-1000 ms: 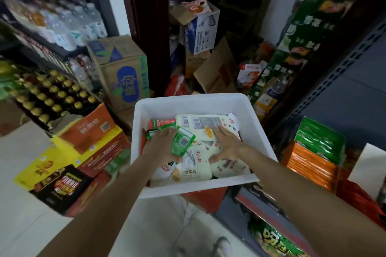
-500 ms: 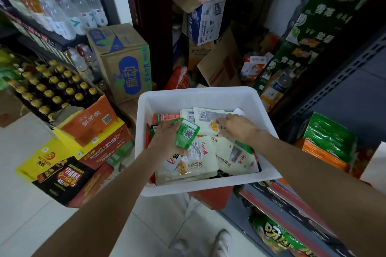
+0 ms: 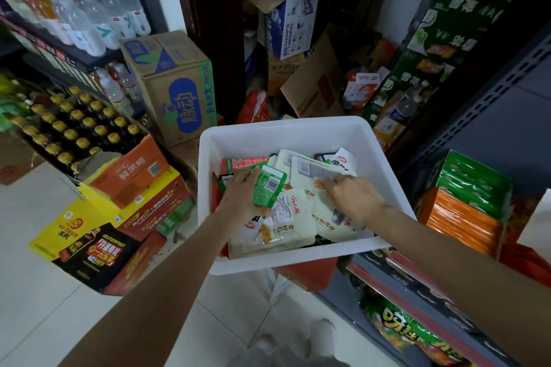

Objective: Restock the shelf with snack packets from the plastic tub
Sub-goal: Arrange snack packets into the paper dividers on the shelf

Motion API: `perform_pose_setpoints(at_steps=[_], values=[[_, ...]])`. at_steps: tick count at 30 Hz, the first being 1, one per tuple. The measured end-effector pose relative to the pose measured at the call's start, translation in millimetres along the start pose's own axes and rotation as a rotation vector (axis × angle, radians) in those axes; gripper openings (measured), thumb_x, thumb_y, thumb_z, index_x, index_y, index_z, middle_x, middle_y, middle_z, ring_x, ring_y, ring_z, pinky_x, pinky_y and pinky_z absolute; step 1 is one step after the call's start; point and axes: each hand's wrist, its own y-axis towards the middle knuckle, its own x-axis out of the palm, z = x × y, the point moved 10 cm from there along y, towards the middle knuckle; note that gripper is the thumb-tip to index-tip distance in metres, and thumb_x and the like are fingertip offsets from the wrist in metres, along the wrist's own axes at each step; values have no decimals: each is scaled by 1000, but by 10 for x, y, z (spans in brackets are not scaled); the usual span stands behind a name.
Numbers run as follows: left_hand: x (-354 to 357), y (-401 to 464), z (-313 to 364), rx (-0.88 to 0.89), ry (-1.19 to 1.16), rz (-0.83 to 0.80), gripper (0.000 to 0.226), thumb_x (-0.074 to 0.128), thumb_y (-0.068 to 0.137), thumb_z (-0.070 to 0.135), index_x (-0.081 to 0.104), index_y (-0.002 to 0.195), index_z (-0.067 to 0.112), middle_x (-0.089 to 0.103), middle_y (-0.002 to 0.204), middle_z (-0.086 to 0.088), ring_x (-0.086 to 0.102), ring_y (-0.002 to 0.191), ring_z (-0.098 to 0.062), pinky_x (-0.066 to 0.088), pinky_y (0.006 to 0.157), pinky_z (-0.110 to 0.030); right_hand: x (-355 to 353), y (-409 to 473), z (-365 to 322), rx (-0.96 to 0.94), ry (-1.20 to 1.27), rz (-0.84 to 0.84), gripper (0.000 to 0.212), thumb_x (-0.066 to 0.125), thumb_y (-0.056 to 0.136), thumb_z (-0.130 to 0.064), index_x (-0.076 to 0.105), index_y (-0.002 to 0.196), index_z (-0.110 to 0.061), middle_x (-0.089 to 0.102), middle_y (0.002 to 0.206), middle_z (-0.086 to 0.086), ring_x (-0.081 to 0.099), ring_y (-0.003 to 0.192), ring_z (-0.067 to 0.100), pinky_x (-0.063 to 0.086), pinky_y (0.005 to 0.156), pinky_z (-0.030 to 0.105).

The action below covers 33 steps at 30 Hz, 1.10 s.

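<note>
Left hand (image 3: 241, 195) grips green packet (image 3: 269, 186); blurred right hand (image 3: 353, 198) perhaps touches packets

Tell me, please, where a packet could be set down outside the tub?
Bare floor tile lies left of the white tub, bordered by the drink cartons. The shelf on the right is crowded with green and orange packets; behind the tub, boxes crowd the doorway.

We can read 脉动 in white on a blue oval on the brown carton (image 3: 176, 89) by the doorway. The orange box (image 3: 135, 171) beside the tub shows 鲜果橙. The yellow box (image 3: 64, 228) on the floor carries HI-TIGER and 乐虎. On the cream snack packet (image 3: 286, 219) in the white tub (image 3: 286, 131) we make out 金针菇. The green packet (image 3: 268, 186) shows a barcode, its digits too small to read.
</note>
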Motion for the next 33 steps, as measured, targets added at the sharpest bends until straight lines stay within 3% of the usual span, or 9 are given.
perform_pose_setpoints(at_steps=[4, 7, 10, 16, 18, 24, 29, 31, 33], values=[[-1, 12, 30, -15, 22, -7, 104, 72, 78, 42, 4, 151, 12, 12, 156, -7, 7, 143, -26, 6, 116, -37, 252, 68, -53, -34, 136, -45, 58, 43, 98, -28, 19, 145, -4, 20, 150, 15, 44, 127, 32, 47, 95, 42], [0, 30, 14, -19, 44, -6, 105, 72, 77, 43, 5, 151, 11, 13, 156, -8, 8, 143, -26, 5, 116, -37, 225, 116, -26, -80, 176, -58, 80, 46, 92, -51, 15, 147, -3, 18, 153, 15, 26, 138, 28, 30, 111, 36], [-4, 44, 7, -24, 69, -5, 105, 72, 77, 43, 6, 151, 11, 14, 155, -9, 10, 143, -26, 6, 115, -36, 281, 131, -14, -100, 134, -117, 82, 48, 92, -48, 11, 148, -2, 13, 154, 16, 23, 139, 32, 26, 112, 37], [28, 48, -25, -35, 51, -5, 108, 74, 75, 43, 5, 151, 11, 13, 156, -9, 9, 144, -28, 7, 117, -40, 209, 62, -173, -180, -182, -84, 62, 45, 93, 3, 11, 144, 9, 22, 147, 31, 28, 137, 38, 45, 97, 40], [24, 42, -12, -33, 52, -7, 108, 74, 75, 43, 5, 151, 11, 13, 156, -9, 9, 144, -27, 7, 118, -40, 170, 57, -174, -162, -204, -71, 64, 47, 92, 1, 11, 144, 7, 26, 146, 28, 32, 136, 34, 47, 93, 39], [-115, 58, 73, -89, 61, -86, 110, 75, 70, 51, 14, 149, 7, 19, 154, -13, 12, 143, -28, 9, 117, -40, -359, 1, 63, -44, -131, 55, 37, 51, 88, -3, 51, 122, -16, 63, 114, 2, 61, 105, 24, 37, 72, 29], [-594, 25, 693, 156, -11, 160, 114, 73, 70, 55, 2, 151, 17, -7, 159, -3, -8, 146, -21, 1, 118, -38, -879, -127, 255, 13, -110, 120, 46, 47, 87, 0, 48, 128, -18, 65, 111, 6, 62, 102, 27, 41, 68, 32], [-618, 4, 976, 267, 40, 147, 101, 69, 77, 50, 9, 151, 17, 3, 159, -2, 0, 146, -19, 4, 116, -32, -1074, -206, 247, -15, -146, 128, 43, 45, 88, 1, 47, 127, -19, 65, 110, 5, 61, 102, 26, 34, 64, 31], [-589, 32, 1090, 249, 32, 84, 74, 64, 85, 42, 30, 146, 18, 31, 152, -7, 28, 139, -23, 24, 112, -36, -1249, -292, 238, -46, -163, 153, 44, 41, 89, 3, 47, 126, -20, 65, 108, 5, 61, 102, 26, 31, 62, 31]])
